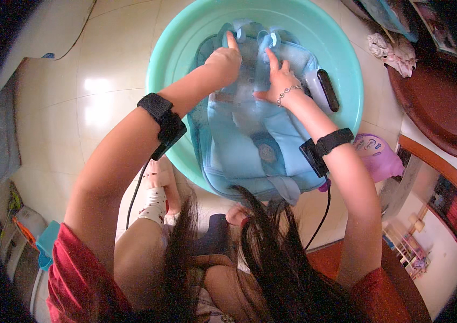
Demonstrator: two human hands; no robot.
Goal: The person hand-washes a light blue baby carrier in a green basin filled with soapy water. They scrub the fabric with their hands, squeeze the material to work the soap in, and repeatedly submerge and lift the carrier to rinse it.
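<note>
"Where could a hand pass?"

"Over the floor (99, 97) left of the tub (353, 81), or through the narrow gap between the left hand (226, 63) and the right hand (281, 81)."

"And the right side?"

"Tighter: a white thing with a dark edge (322, 90) sits beside the bag (293, 148), and a purple pouch (376, 159) lies outside the tub."

"Near edge?"

"Feet (161, 177), hanging hair (271, 237) and a cord (325, 212) obstruct it."
</note>
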